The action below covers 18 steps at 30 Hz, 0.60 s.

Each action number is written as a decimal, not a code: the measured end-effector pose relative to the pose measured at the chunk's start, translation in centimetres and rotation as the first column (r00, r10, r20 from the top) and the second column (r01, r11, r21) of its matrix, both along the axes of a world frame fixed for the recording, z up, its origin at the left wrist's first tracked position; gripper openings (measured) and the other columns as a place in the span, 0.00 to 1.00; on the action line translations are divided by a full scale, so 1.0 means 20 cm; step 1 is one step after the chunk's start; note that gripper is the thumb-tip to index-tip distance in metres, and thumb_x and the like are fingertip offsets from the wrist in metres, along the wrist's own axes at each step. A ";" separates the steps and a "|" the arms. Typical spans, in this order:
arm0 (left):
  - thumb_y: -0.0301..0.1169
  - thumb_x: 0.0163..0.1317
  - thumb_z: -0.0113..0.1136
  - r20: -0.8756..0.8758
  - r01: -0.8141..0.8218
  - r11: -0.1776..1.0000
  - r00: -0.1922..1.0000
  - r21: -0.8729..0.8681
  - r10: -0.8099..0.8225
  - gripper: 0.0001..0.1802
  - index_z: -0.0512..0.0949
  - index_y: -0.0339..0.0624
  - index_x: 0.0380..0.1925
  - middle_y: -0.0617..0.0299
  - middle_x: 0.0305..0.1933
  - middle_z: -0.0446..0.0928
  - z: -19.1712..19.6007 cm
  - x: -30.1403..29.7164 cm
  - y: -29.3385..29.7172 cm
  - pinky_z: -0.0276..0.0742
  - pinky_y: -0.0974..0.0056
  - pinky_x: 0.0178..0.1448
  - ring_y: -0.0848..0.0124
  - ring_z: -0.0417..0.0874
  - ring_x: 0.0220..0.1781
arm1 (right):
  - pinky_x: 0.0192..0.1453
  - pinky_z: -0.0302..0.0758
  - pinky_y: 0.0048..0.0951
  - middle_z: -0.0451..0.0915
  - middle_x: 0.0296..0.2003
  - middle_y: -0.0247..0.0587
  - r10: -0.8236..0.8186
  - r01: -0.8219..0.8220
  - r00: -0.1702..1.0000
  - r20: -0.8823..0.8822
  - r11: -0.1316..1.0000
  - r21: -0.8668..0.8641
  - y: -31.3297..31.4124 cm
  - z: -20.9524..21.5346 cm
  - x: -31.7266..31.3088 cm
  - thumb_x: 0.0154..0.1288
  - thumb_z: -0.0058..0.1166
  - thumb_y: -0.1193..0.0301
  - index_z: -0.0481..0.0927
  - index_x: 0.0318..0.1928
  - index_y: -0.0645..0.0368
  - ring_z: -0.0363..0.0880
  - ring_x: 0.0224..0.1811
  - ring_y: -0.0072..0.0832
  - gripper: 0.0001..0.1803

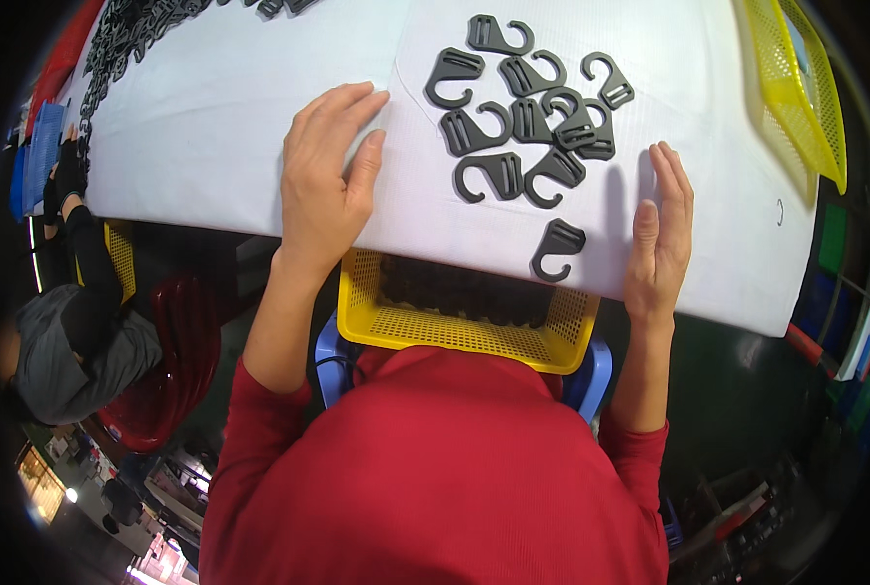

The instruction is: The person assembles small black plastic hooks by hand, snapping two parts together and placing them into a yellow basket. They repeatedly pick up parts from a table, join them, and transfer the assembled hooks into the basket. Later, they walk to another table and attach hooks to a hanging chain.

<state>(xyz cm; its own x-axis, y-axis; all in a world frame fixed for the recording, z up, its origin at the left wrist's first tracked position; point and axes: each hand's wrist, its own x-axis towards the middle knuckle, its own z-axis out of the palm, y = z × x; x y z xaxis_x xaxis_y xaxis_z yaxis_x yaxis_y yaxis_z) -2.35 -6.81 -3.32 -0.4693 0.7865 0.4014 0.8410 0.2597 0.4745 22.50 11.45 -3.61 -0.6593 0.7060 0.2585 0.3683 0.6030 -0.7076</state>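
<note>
Several black plastic hooks (531, 121), each with a slotted strap end, lie in a loose cluster on the white-covered table (230, 127). One more hook (558, 250) lies apart, close to the table's near edge. My left hand (330, 166) is to the left of the cluster, fingers apart and holding nothing. On the other side, my right hand (661, 229) is held upright with fingers stretched out and thumb apart, also with nothing in it. Neither hand touches a hook.
Below the table edge, a yellow perforated basket (435, 341) sits before me, dark pieces inside. Another yellow basket (796, 97) stands at the table's right. A heap of black hooks (128, 39) covers the far left, where a co-worker (84, 312) sits on a red chair (177, 341).
</note>
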 end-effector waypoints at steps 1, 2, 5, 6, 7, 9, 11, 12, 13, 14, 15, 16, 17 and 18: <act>0.22 0.62 0.56 0.019 -0.010 1.000 1.000 0.004 0.010 0.17 0.79 0.39 0.51 0.53 0.56 0.77 0.00 0.00 0.00 0.70 0.59 0.63 0.57 0.75 0.60 | 0.73 0.56 0.42 0.64 0.67 0.51 0.008 -0.008 1.000 -0.005 1.000 0.026 0.00 0.00 -0.01 0.75 0.43 0.57 0.69 0.65 0.59 0.59 0.71 0.45 0.26; 0.22 0.62 0.56 0.020 -0.007 1.000 1.000 0.010 0.007 0.17 0.79 0.39 0.51 0.53 0.56 0.77 -0.01 0.00 0.00 0.70 0.59 0.63 0.57 0.75 0.60 | 0.73 0.56 0.42 0.64 0.67 0.51 0.012 -0.012 1.000 0.009 0.999 0.039 -0.01 0.01 -0.02 0.75 0.43 0.57 0.68 0.65 0.59 0.59 0.71 0.45 0.26; 0.22 0.62 0.56 0.018 -0.001 1.000 1.000 0.019 0.000 0.17 0.78 0.39 0.52 0.53 0.57 0.76 -0.01 0.01 -0.01 0.70 0.59 0.63 0.56 0.75 0.60 | 0.73 0.56 0.43 0.64 0.67 0.51 0.036 -0.038 0.999 0.023 0.997 0.072 0.00 0.02 -0.03 0.75 0.44 0.59 0.69 0.65 0.58 0.59 0.71 0.45 0.25; 0.22 0.62 0.56 0.020 0.001 1.000 1.000 0.015 -0.001 0.17 0.78 0.39 0.52 0.53 0.57 0.76 -0.01 0.01 -0.01 0.70 0.58 0.63 0.56 0.74 0.61 | 0.73 0.56 0.43 0.64 0.67 0.51 0.052 -0.053 0.999 0.016 0.995 0.079 0.04 0.01 -0.04 0.74 0.44 0.59 0.70 0.65 0.56 0.58 0.72 0.45 0.24; 0.22 0.62 0.56 0.021 0.003 1.000 1.000 0.012 -0.003 0.17 0.78 0.39 0.52 0.53 0.57 0.76 0.00 0.01 -0.01 0.70 0.58 0.64 0.56 0.74 0.61 | 0.73 0.56 0.43 0.64 0.67 0.50 0.068 -0.068 0.998 0.009 0.994 0.087 0.06 0.01 -0.05 0.74 0.45 0.59 0.71 0.64 0.55 0.58 0.72 0.46 0.23; 0.23 0.62 0.56 0.038 0.030 1.000 0.999 -0.001 -0.030 0.17 0.78 0.39 0.52 0.52 0.57 0.76 0.03 0.02 0.00 0.69 0.57 0.64 0.55 0.74 0.61 | 0.73 0.57 0.44 0.64 0.67 0.49 0.126 -0.127 0.992 0.017 0.986 0.109 0.11 0.04 -0.11 0.72 0.48 0.60 0.75 0.61 0.51 0.58 0.72 0.46 0.21; 0.23 0.62 0.56 0.045 0.036 0.999 0.998 -0.013 -0.035 0.17 0.78 0.38 0.52 0.52 0.57 0.76 0.04 0.01 0.01 0.68 0.56 0.65 0.55 0.73 0.61 | 0.72 0.58 0.45 0.65 0.67 0.46 0.212 -0.210 0.977 0.011 0.961 0.180 0.15 0.04 -0.16 0.69 0.53 0.62 0.82 0.55 0.44 0.58 0.72 0.47 0.16; 0.23 0.61 0.56 0.049 0.032 0.999 0.998 -0.016 -0.031 0.17 0.78 0.38 0.52 0.52 0.57 0.76 0.04 0.01 0.00 0.67 0.56 0.65 0.54 0.73 0.61 | 0.72 0.57 0.48 0.66 0.66 0.44 0.284 -0.289 0.957 0.056 0.931 0.221 0.15 0.05 -0.17 0.66 0.55 0.63 0.82 0.55 0.44 0.58 0.72 0.48 0.17; 0.23 0.61 0.56 0.058 0.028 0.999 0.998 -0.021 -0.027 0.17 0.78 0.38 0.52 0.52 0.57 0.76 0.03 0.01 0.00 0.66 0.55 0.66 0.54 0.73 0.61 | 0.72 0.55 0.51 0.67 0.66 0.44 0.295 -0.314 0.949 0.113 0.918 0.242 0.15 0.05 -0.17 0.66 0.55 0.62 0.82 0.55 0.44 0.58 0.72 0.48 0.17; 0.23 0.61 0.56 0.044 0.018 0.999 0.999 -0.035 -0.016 0.17 0.78 0.38 0.52 0.52 0.57 0.76 0.03 0.01 0.00 0.66 0.55 0.66 0.54 0.72 0.62 | 0.73 0.53 0.54 0.67 0.66 0.43 0.302 -0.338 0.938 0.170 0.904 0.262 0.15 0.04 -0.17 0.66 0.54 0.61 0.82 0.55 0.44 0.57 0.72 0.49 0.17; 0.23 0.60 0.56 0.029 0.008 0.999 1.000 -0.050 -0.006 0.18 0.78 0.38 0.51 0.52 0.57 0.76 0.04 0.02 0.00 0.65 0.55 0.66 0.53 0.72 0.62 | 0.73 0.52 0.55 0.67 0.66 0.43 0.268 -0.310 0.946 0.184 0.915 0.260 0.14 0.05 -0.18 0.66 0.54 0.60 0.82 0.56 0.44 0.57 0.72 0.49 0.18; 0.23 0.60 0.57 0.018 -0.001 0.998 1.000 -0.064 0.002 0.18 0.78 0.38 0.51 0.52 0.57 0.75 0.03 0.03 0.00 0.65 0.54 0.66 0.53 0.72 0.62 | 0.73 0.51 0.57 0.66 0.67 0.43 0.233 -0.281 0.951 0.202 0.925 0.257 0.14 0.04 -0.19 0.66 0.54 0.59 0.81 0.56 0.44 0.56 0.72 0.49 0.19; 0.22 0.59 0.57 0.017 -0.004 0.997 1.000 -0.077 0.005 0.19 0.78 0.38 0.52 0.53 0.58 0.75 0.03 0.03 0.01 0.64 0.54 0.66 0.53 0.71 0.62 | 0.73 0.49 0.58 0.66 0.67 0.42 0.197 -0.252 0.955 0.220 0.934 0.254 0.14 0.04 -0.19 0.66 0.53 0.58 0.81 0.57 0.44 0.56 0.72 0.49 0.19; 0.22 0.58 0.57 0.016 -0.010 0.996 1.000 -0.088 0.011 0.19 0.78 0.38 0.52 0.53 0.58 0.75 0.04 0.03 0.01 0.64 0.54 0.66 0.53 0.71 0.62 | 0.73 0.49 0.58 0.66 0.67 0.42 0.184 -0.241 0.955 0.233 0.938 0.248 0.14 0.04 -0.20 0.66 0.53 0.57 0.80 0.57 0.44 0.56 0.73 0.48 0.20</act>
